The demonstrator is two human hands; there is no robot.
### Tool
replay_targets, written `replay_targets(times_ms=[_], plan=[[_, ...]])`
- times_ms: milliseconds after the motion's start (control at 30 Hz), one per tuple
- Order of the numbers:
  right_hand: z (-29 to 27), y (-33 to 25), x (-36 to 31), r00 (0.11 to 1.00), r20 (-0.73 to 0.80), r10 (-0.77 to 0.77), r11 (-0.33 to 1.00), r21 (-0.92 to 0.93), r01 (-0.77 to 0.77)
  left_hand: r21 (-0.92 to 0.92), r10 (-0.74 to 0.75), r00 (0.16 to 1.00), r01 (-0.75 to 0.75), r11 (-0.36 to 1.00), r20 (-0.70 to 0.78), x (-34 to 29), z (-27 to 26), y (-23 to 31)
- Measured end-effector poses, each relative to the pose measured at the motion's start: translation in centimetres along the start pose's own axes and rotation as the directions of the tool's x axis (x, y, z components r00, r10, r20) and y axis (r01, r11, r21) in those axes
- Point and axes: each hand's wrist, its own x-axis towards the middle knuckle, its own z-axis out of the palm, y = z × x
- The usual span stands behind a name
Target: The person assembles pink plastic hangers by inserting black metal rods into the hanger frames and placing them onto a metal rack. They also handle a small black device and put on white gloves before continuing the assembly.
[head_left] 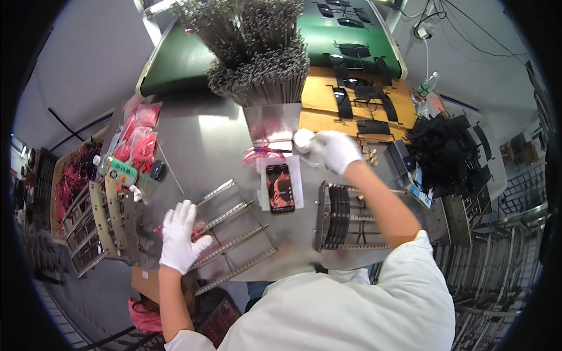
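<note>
the left hand (178,237) wears a white glove and lies flat on the shiny metal table (216,146), fingers spread apart, on top of some small red pieces (196,233). just at its 3 o'clock side lie four long toothed metal strips (234,237), slanted and side by side, with bare table showing between them. the lowest strip runs close to the near table edge.

the right hand (336,149), also gloved, is up at 1 o'clock from the phone (280,188). its fingers are pinched together on a small white lump (302,140). the phone lies flat on white paper.

a metal rack (345,216) sits under the right forearm. a pile of metal rods (257,52) fills the far edge. open table lies between the two hands.
</note>
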Motion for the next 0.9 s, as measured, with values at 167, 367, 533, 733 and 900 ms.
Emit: replay_targets(times_ms=[167, 367, 533, 733, 900], plan=[[-4.7, 16.3, 5.7, 0.971, -0.226, 0.083, 0.927, -0.339, -0.158, -0.497, -0.036, 0.984, 0.119, 0.859, 0.174, 5.9, 2.7, 12.5], [-8.7, 26.7, 14.7, 0.952, -0.072, 0.297, 0.726, -0.631, -0.274, -0.482, 0.166, 0.745, 0.229, 0.846, 0.646, 10.8, 11.1, 22.2], [-8.8, 28.8, 19.4, 0.957, -0.035, 0.289, 0.660, -0.716, -0.226, -0.431, 0.154, 0.671, 0.268, 0.862, 0.725, 12.7, 12.2, 24.1], [-11.0, 31.1, 22.2, 0.993, 0.094, 0.065, 0.725, -0.689, 0.018, -0.425, 0.119, 0.660, 0.326, 0.844, 0.742, 12.9, 11.9, 23.9], [-16.0, 29.0, 19.5, 0.996, 0.025, 0.086, 0.802, -0.594, -0.054, -0.401, 0.098, 0.682, 0.302, 0.865, 0.725, 12.5, 12.7, 22.8]])
